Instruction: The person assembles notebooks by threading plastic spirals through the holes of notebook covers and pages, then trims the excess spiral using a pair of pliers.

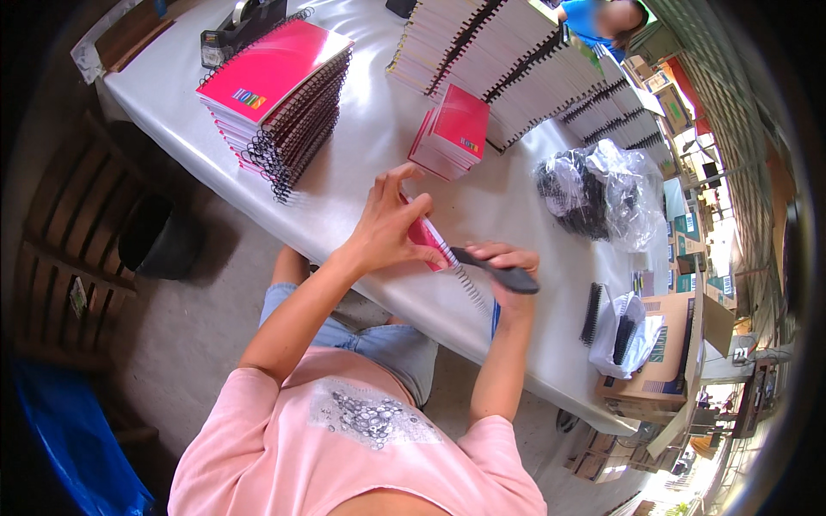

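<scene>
My left hand (385,225) grips a small red-covered notebook (422,232) near the table's front edge, thumb and fingers on either side. A light-coloured spiral coil (471,292) runs along the notebook's edge and sticks out well past its lower right end. In my right hand (508,255) is a black tool (518,279) with a broad, rounded end. Its narrow end meets the coil beside the notebook's corner; fingers partly hide it, and its exact kind cannot be made out. Just beyond my left hand stands a short stack of small red notebooks (456,129).
A tall stack of red spiral notebooks (271,82) and a black tape dispenser (245,21) stand at left. Rows of black-coiled books (516,69) fill the back. Plastic-wrapped black coils (598,189) and a cardboard box (654,344) lie right. Another person (598,21) is beyond.
</scene>
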Demonstrator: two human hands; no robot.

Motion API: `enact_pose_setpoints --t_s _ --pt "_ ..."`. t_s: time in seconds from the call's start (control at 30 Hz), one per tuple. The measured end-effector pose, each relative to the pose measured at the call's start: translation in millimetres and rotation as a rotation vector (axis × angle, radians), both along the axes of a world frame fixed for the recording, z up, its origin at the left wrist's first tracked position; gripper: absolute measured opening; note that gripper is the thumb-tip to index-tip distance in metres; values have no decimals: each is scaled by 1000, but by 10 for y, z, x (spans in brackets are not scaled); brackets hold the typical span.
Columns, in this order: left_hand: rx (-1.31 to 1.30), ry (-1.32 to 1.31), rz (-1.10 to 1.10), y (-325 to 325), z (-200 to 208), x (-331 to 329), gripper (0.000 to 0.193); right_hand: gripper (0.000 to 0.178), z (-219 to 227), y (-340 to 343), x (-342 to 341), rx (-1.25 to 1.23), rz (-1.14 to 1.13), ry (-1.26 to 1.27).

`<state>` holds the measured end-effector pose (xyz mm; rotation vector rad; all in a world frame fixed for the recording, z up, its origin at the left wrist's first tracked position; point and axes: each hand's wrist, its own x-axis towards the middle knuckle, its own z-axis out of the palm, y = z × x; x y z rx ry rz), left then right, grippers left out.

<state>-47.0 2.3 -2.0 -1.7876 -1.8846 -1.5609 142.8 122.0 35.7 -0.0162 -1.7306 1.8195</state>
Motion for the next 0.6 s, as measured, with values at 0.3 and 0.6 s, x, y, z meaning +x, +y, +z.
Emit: enact_pose_setpoints --t_s 0.3,0.6 --pt "-68 -168 -125 98 -99 -47 64 31 -67 70 -78 174 -199 -244" --pt "-39 -389 -210 113 -115 -53 60 29 102 74 -170 259 -362 -446"
